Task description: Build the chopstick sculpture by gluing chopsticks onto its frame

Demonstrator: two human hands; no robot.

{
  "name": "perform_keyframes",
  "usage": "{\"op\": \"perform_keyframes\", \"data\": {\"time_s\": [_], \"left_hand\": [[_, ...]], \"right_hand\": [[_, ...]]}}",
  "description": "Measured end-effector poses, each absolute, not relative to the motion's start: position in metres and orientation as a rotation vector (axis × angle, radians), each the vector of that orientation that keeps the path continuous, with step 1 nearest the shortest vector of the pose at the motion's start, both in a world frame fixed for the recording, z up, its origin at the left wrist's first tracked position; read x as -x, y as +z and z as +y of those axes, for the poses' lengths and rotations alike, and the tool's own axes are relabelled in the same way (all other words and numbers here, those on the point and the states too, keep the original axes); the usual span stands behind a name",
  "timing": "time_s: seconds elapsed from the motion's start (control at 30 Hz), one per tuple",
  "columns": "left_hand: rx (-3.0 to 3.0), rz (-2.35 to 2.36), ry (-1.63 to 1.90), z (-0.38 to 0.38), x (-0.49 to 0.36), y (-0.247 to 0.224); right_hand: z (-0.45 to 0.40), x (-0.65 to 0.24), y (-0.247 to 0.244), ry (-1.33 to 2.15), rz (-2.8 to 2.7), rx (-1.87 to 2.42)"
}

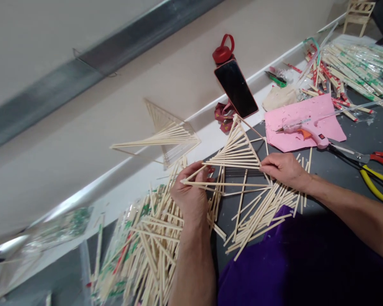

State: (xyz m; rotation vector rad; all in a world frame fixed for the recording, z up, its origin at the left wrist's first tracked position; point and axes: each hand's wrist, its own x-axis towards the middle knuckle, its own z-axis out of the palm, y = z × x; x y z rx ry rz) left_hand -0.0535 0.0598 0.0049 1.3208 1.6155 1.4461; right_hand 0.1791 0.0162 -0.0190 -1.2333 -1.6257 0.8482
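Observation:
Between my hands is a frame of wooden sticks (238,155), with several sticks laid side by side across its upper triangle. My left hand (191,182) is wrapped round the left corner of the frame. At the right, my right hand (282,170) pinches the end of the crosswise sticks near the frame's right edge. Loose wooden sticks (261,216) lie below the frame on the dark table (223,242). A similar stick structure (169,138) stands behind, against the wall.
A pink glue gun (306,129) rests on pink paper (276,121). Pliers (367,159) lie at the right. A phone (236,87) leans on a red-capped bottle (223,53). A large stick pile (156,246) lies left, wrapped chopsticks (354,70) far right.

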Motion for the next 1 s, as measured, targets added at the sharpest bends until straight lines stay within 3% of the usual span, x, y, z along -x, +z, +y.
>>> {"op": "perform_keyframes", "data": {"time_s": [1.0], "left_hand": [[-1.136,1.518,1.471,0.0614,0.0522,0.0043]], "right_hand": [[0.0127,-0.1814,-0.0193,0.756,-1.654,1.226]]}}
